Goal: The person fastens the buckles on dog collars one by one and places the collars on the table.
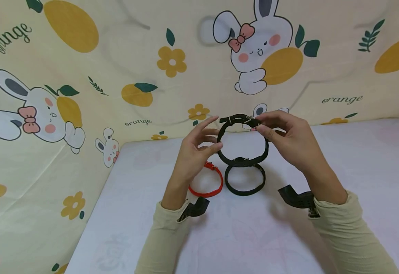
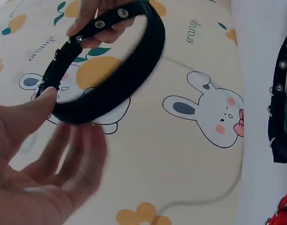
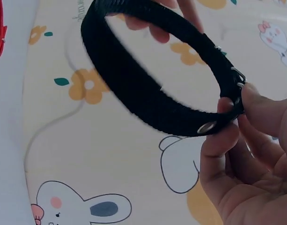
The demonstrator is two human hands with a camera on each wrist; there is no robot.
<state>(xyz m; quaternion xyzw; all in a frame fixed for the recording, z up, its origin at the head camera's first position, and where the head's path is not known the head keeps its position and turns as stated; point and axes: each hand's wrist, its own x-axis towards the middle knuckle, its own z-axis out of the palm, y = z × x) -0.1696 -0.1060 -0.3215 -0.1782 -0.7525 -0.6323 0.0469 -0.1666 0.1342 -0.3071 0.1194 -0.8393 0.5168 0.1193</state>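
Note:
A black collar (image 1: pixel 242 163) with a metal buckle and metal-rimmed holes is raised above the table, buckled into a loop. My right hand (image 1: pixel 292 140) pinches it near the buckle, between thumb and fingertips. On the opposite side, my left hand (image 1: pixel 196 152) holds the band with thumb and fingers; these fingers are blurred in the left wrist view. The broad band of the raised collar (image 2: pixel 115 89) faces that camera. Below it on the table lies a second, thinner-looking black collar (image 1: pixel 243 193), also looped. Beside that one, partly behind my left wrist, is a red collar (image 1: pixel 206 194).
The table (image 1: pixel 134 228) has a pale white cover. Behind and to the left hangs a cream cloth (image 1: pixel 124 49) printed with rabbits, oranges and flowers. Black straps (image 1: pixel 297 198) stick out at both sleeve cuffs.

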